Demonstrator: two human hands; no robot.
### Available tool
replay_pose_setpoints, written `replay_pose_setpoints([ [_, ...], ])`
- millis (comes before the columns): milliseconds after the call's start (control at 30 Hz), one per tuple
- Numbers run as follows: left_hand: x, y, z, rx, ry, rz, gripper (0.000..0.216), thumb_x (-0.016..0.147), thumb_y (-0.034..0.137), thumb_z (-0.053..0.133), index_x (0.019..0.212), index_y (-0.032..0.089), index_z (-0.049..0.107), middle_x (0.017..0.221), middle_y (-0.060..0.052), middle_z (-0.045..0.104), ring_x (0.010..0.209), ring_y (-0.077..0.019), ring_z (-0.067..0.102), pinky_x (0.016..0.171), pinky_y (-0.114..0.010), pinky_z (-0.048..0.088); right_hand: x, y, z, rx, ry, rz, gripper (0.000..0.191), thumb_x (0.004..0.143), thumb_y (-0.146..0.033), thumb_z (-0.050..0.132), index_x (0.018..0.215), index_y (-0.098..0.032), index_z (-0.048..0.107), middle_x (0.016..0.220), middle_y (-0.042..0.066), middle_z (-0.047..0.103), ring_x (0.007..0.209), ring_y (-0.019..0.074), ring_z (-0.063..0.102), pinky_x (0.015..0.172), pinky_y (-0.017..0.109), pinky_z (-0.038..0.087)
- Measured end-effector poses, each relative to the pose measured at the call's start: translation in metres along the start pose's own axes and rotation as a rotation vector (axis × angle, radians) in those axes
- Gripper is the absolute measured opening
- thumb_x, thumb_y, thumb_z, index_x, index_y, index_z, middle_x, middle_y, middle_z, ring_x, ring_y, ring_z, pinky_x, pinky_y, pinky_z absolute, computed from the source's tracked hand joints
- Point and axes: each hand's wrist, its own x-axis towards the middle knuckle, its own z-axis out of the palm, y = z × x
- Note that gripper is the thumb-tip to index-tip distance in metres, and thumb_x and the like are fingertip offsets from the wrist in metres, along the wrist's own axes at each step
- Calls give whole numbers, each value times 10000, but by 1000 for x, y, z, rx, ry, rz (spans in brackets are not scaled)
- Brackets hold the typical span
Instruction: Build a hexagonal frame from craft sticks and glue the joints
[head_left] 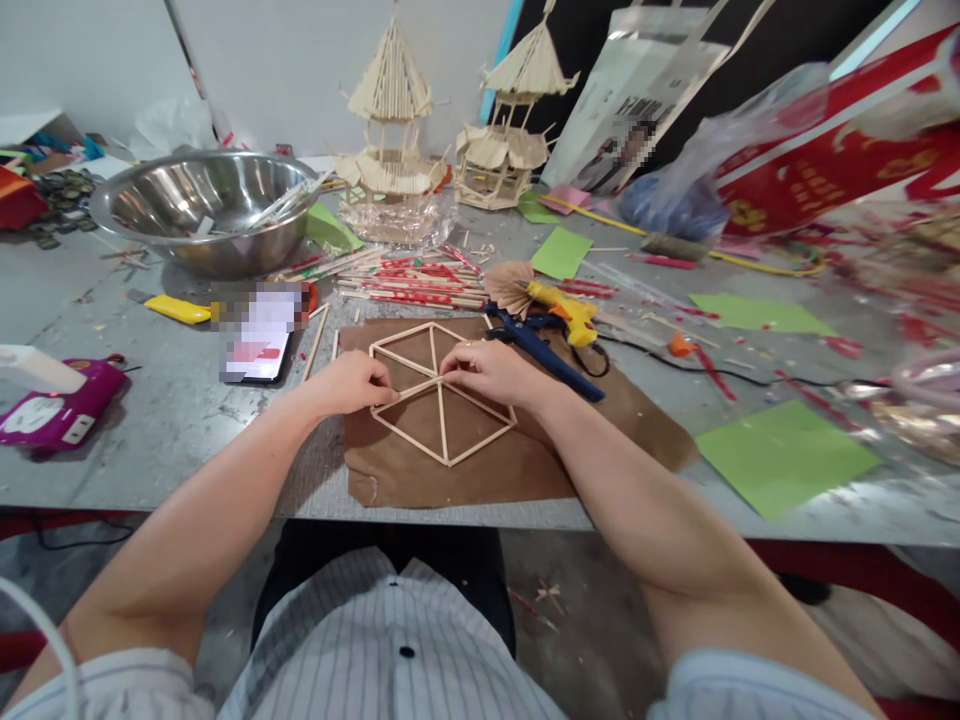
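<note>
A six-sided frame (409, 440) of thin wooden sticks, with spokes meeting at its middle, lies flat on a sheet of brown paper (397, 480). One wooden stick (417, 389) runs from the left corner to that middle. My left hand (352, 383) pinches its outer end, fingers closed at the corner. At the inner end, the fingertips of my right hand (487, 372) are pressed together on the same stick. They cover part of the upper right of the frame.
Behind the paper are a yellow and a blue glue gun (562, 310) and red-wrapped sticks (420, 280). A phone (262, 335), yellow cutter (176, 308) and steel bowl (217, 240) stand left. Two stick pagodas (390, 90) rise behind; green paper (784, 455) lies right.
</note>
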Motion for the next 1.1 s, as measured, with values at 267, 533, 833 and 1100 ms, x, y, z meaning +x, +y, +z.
replay_pose_setpoints([
  [267, 1, -3, 2, -37, -26, 9, 257, 621, 386, 542, 678, 159, 647, 569, 12, 587, 517, -87, 467, 484, -199, 302, 1, -1, 3, -94, -54, -5, 172, 780, -281, 483, 809, -176, 616, 813, 37, 623, 743, 142, 546, 647, 236, 365],
  [533, 0, -2, 1, -48, -39, 31, 210, 622, 341, 557, 686, 160, 644, 597, 13, 598, 525, -82, 478, 496, -198, 315, 1, -5, 2, -122, -57, -3, 165, 782, -276, 481, 810, -183, 614, 815, 40, 621, 753, 146, 539, 649, 240, 362],
  [833, -1, 0, -2, -29, -62, 26, 205, 630, 332, 543, 689, 159, 637, 596, 13, 596, 530, -85, 480, 499, -198, 320, 2, -1, 4, 21, -29, 3, 133, 742, -261, 530, 760, -157, 611, 754, 33, 614, 684, 123, 536, 638, 229, 377],
  [1100, -2, 0, -4, -25, -82, 28, 211, 634, 333, 535, 698, 159, 636, 627, 1, 612, 560, -96, 499, 518, -205, 331, 1, 0, -1, 56, -58, 31, 145, 750, -240, 505, 772, -156, 621, 769, 37, 625, 709, 128, 550, 666, 235, 391],
])
